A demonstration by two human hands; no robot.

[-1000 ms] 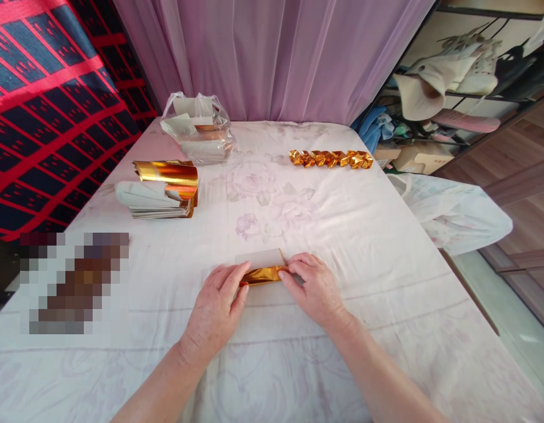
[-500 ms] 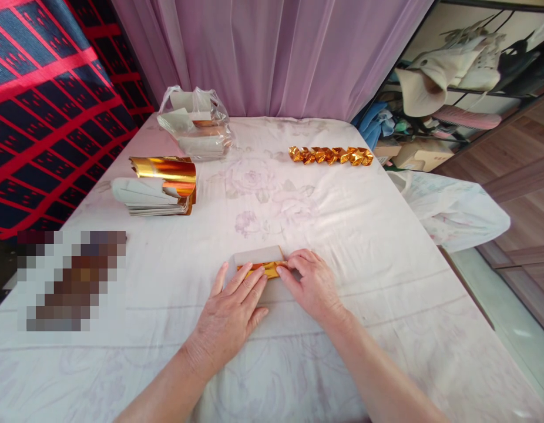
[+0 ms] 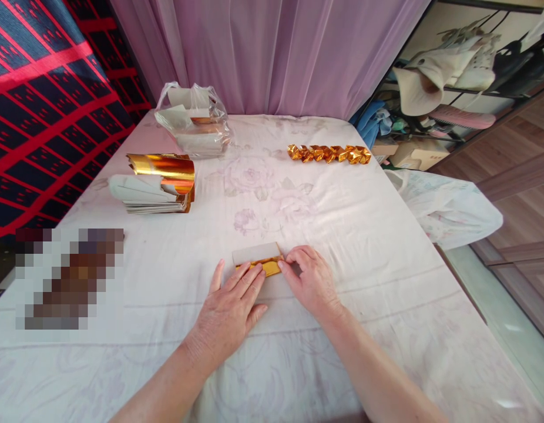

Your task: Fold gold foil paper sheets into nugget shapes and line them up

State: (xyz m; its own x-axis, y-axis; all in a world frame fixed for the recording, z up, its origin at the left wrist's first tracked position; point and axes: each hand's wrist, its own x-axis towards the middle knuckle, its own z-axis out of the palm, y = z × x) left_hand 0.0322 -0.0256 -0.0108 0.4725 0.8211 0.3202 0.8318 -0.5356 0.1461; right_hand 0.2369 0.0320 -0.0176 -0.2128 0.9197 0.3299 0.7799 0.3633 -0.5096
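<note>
To crease this well, I judge I should press evenly along the fold and keep the edges square. The gold foil paper (image 3: 264, 265) lies on the white cloth (image 3: 364, 235) just before me. My left hand (image 3: 230, 311) lies flat, fingers spread, pressing it down; my right hand (image 3: 311, 281) pinches its right end, fingers curled.

A home room: floral-sheeted bed (image 3: 386, 247), lilac curtain (image 3: 272, 53), cluttered shoe shelf (image 3: 452, 88).
</note>
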